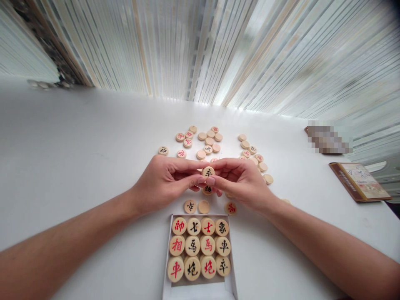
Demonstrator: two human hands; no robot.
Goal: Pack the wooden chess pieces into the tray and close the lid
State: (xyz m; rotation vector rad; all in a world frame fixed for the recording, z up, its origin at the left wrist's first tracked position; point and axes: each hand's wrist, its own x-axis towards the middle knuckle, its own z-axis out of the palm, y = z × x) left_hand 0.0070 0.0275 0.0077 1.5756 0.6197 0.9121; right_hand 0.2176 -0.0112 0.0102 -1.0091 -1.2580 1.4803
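Nearest the camera sits a white box (169, 254) holding twelve round wooden pieces in three rows of four, packed edge to edge; a bare strip of box floor shows at its near end. Just beyond its far rim lie three loose pieces (190, 206), two left of centre and one with red marking to the right, with a little bare table (78, 146) between them and the rim.

Above that gap, both forearms come in from the near corners and meet over the middle. The left hand (165, 179) and the right hand (242, 181) face each other, fingers curled inward, thumbs below. Together they pinch a piece (208, 171) with black marking, upright and facing the camera, between their fingertips. A second disc (207, 190) shows just under the thumbs; which hand holds it cannot be told.

Beyond the hands, a scatter of pieces (204, 141) spreads over the far table, some touching, some apart. Wide open white surface lies to the left. At the right, near the table edge and well apart from the hands, rests a brown booklet (359, 181).
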